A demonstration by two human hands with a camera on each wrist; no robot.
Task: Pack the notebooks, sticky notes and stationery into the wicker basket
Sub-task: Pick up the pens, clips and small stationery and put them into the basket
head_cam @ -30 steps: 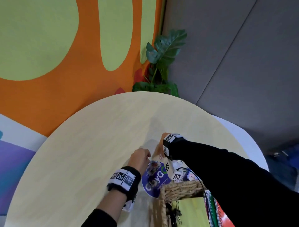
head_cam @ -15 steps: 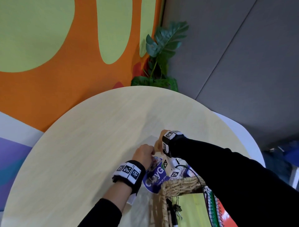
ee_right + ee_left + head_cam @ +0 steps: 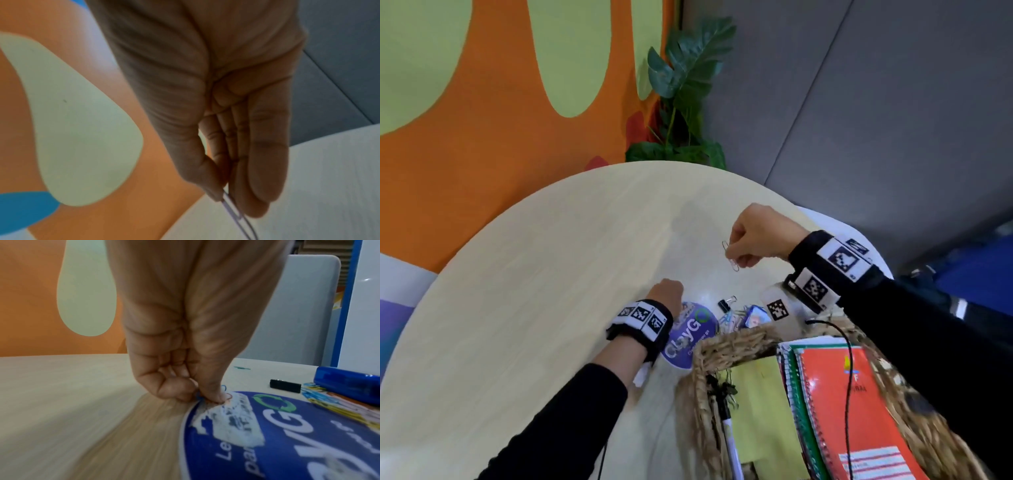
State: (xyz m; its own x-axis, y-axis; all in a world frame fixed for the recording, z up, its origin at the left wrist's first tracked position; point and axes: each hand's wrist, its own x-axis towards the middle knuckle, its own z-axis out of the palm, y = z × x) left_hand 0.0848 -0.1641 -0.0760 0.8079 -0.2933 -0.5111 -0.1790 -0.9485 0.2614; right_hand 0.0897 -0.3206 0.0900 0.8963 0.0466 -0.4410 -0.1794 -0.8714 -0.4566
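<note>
Room: a wall painted orange with pale green rounded shapes, a grey panelled wall to its right, and one leafy green plant (image 3: 681,89) in the corner between them.
Surface: one round, light wood table (image 3: 551,274).
Wicker basket: one wicker basket (image 3: 729,346) at the near edge of the table, its rim toward the loose items.
Notebooks: at least three spiral notebooks stacked in the right part of the basket; the top one is an orange notebook (image 3: 856,411), with a green cover edge and a paler one showing to its left.
Sticky notes: one yellow sticky-note pad (image 3: 756,394) lies in the basket, left of the notebooks.
Left of the pad: a cluster of black binder clips (image 3: 722,387) and one white pen (image 3: 729,435) lie against the basket's left wall; the clips are too tangled to count.
Blue round card: one blue round card (image 3: 688,335) with white lettering lies flat on the table, just beyond the basket rim.
Loose items: one black binder clip (image 3: 726,304), a heap of coloured paper clips (image 3: 729,320) too small to count, and one blue box (image 3: 755,315), all on the table between the card and the right wrist.
Left hand: the left hand (image 3: 666,294) has its fingers curled, thumb and forefinger pinching a small blue paper clip (image 3: 200,397) at the far edge of the card.
Right hand: the right hand (image 3: 756,236) is raised above the table, thumb and fingertips pinched on two linked metal paper clips (image 3: 730,255) that hang below it.
</note>
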